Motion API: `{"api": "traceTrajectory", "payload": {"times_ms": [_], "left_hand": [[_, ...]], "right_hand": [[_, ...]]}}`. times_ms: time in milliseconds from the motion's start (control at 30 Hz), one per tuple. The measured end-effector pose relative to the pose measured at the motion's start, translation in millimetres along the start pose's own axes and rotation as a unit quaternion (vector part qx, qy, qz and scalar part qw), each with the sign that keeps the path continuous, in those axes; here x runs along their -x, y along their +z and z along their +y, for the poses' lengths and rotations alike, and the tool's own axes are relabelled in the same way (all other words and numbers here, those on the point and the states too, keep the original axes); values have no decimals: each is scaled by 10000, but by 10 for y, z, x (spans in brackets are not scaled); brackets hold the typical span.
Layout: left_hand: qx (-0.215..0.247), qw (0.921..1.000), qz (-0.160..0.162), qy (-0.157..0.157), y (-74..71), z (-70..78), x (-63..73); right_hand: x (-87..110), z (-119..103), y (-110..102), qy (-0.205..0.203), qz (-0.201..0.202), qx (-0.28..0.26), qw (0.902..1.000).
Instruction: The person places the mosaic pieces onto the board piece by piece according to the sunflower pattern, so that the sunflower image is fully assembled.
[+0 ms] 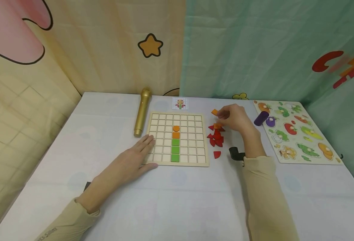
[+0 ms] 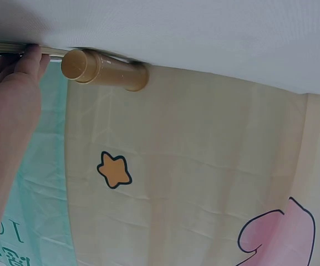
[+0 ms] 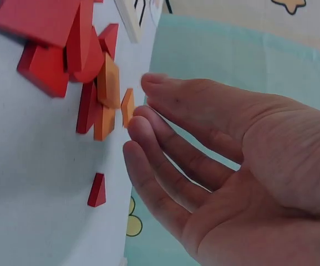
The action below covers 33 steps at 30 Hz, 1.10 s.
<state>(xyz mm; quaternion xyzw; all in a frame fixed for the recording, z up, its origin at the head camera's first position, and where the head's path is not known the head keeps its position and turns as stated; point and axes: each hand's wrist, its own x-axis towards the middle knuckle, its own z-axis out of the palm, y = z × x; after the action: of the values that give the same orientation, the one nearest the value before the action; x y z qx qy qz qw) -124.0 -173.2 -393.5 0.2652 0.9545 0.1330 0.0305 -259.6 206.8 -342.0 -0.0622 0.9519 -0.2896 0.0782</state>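
My left hand [image 1: 133,159] rests with straight fingers on the left edge of a wooden grid board [image 1: 205,134]. Down one column of the board run an orange disc [image 1: 176,128], an orange square [image 1: 175,135] and green squares [image 1: 175,150]. Beyond the board's right side, my right hand [image 1: 234,117] reaches past a pile of red pieces [image 1: 217,135]. Its fingertips are right at an orange piece [image 1: 214,112]; in the right wrist view a gap shows between thumb and fingers. More orange pieces [image 3: 110,83] lie on the pile.
A gold microphone [image 1: 141,113] lies left of the board, and a small picture card [image 1: 180,103] behind it. To the right are a vegetable puzzle board [image 1: 306,134], a purple cylinder [image 1: 261,118] and a black bent object [image 1: 235,153]. Curtains [image 1: 240,50] hang behind the table.
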Motion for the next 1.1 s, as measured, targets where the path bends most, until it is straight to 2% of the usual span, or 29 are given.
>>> {"api": "traceTrajectory", "payload": {"times_ms": [200, 333, 733, 967, 1100], "left_hand": [[15, 10000, 23, -14, -6, -4, 8], [-1, 10000, 59, 7, -11, -6, 12], [37, 10000, 9, -52, 2, -10, 13], [42, 10000, 34, -32, -5, 2, 8], [23, 10000, 52, -25, 9, -1, 6]], "right_hand": [[-16, 69, -14, 84, -508, -23, 9987], [-38, 61, 22, 98, -601, -9, 9981], [-76, 45, 92, -24, -317, 219, 9993], [-86, 42, 138, -315, 153, 290, 9990], [-92, -9, 218, -395, 294, 121, 9987]]}}
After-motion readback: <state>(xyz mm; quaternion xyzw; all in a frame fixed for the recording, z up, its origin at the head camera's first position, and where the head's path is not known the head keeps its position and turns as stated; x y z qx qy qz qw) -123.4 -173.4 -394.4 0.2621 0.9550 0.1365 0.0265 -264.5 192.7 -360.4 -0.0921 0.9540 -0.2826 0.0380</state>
